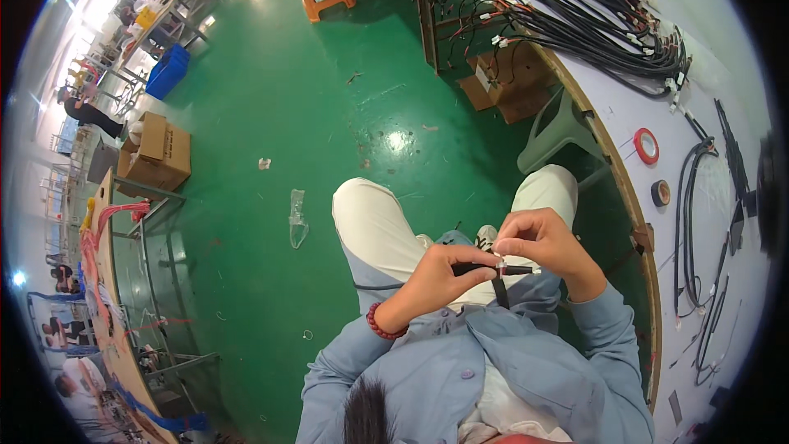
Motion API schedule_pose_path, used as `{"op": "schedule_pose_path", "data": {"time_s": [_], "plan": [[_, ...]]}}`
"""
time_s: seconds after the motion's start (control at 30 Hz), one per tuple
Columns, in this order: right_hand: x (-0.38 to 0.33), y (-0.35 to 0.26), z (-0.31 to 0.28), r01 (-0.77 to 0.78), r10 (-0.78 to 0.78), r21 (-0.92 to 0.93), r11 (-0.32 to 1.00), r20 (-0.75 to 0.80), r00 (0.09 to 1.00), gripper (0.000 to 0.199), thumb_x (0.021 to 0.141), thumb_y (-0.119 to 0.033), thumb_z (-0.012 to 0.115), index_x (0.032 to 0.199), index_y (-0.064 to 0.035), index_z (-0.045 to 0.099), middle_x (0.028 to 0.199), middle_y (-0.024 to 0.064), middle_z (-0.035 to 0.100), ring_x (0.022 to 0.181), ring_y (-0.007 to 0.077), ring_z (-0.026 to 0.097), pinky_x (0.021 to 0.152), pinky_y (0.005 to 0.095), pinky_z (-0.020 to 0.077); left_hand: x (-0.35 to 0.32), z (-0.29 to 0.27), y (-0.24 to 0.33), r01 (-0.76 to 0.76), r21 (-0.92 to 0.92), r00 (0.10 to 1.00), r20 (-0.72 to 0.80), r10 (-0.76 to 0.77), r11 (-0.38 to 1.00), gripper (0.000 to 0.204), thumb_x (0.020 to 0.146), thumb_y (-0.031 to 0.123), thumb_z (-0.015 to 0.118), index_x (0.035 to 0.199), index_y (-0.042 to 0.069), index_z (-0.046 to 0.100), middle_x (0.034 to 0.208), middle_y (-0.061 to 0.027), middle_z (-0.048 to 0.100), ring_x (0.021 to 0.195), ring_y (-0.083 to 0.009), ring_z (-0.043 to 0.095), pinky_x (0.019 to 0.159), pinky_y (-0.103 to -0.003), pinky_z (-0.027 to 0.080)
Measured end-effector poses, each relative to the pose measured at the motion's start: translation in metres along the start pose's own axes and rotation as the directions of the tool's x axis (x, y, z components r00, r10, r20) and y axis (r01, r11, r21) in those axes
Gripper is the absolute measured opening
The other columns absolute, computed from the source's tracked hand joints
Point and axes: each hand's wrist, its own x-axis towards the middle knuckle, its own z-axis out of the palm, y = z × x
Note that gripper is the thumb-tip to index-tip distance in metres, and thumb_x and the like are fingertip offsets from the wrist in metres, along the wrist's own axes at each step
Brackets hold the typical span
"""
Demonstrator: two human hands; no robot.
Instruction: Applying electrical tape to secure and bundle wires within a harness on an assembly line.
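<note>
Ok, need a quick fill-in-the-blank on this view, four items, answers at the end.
1. The left hand and right hand meet at a cable coloured ____.
2. A beaded bracelet sits on the person's ____ wrist.
3. On the white table, the larger tape roll is ____.
4. The floor is ____ in colour.

Missing words: black; left; red; green.

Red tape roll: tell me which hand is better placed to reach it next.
Likely the right hand: the red tape roll lies on the right-hand table, nearer to it than the left hand. Both are at the black cable.
</note>
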Motion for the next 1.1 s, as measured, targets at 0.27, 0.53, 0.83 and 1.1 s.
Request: {"op": "schedule_pose_path", "data": {"time_s": [0.27,0.53,0.83,1.1], "plan": [[0.023,0.027,0.008,0.079,-0.06,0.125,0.989,-0.15,0.987,0.012,0.083,-0.011,0.066,0.08,0.0,0.065,0.073,0.0018,0.062,0.065,0.0055,0.053,0.059,0.02,0.0422,0.0,-0.009,-0.009,-0.039,0.052,0.996,-0.078,0.043,0.998,0.013,0.082,-0.001,0.064,0.094,-0.005,0.068,0.086,-0.0061,0.068,0.076,-0.0077,0.06,0.065,-0.021,0.049],[0.016,0.031,0.006,-0.035,0.125,0.448,0.893,-0.173,0.977,0.015,0.082,-0.011,0.068,0.089,0.0011,0.063,0.073,0.0057,0.062,0.062,0.0106,0.06,0.056,0.0227,0.0487,0.009,-0.012,-0.002,0.1,-0.161,0.989,-0.088,-0.115,0.982,0.031,0.077,-0.005,0.065,0.103,0.0,0.049,0.091,-0.006,0.063,0.081,-0.0091,0.061,0.062,-0.021,0.049],[0.017,0.044,0.015,0.005,0.106,0.61,0.793,-0.146,0.984,0.01,0.084,-0.01,0.066,0.082,-0.0035,0.059,0.072,0.0052,0.06,0.059,0.0088,0.056,0.054,0.0214,0.0467,0.007,-0.013,-0.003,-0.173,0.121,0.983,-0.043,0.179,0.977,0.028,0.077,-0.009,0.063,0.103,-0.002,0.052,0.092,-0.0072,0.064,0.081,-0.0106,0.061,0.071,-0.022,0.05],[0.011,0.035,0.01,0.014,0.111,0.573,0.819,-0.181,0.977,0.022,0.087,-0.016,0.061,0.1,0.0013,0.056,0.081,0.0096,0.06,0.069,0.0137,0.06,0.064,0.0261,0.0522,0.004,-0.013,-0.008,0.008,-0.076,0.994,-0.109,-0.017,0.997,0.02,0.082,-0.003,0.063,0.101,-0.004,0.058,0.093,-0.0046,0.062,0.079,-0.0073,0.058,0.064,-0.019,0.046]]}}
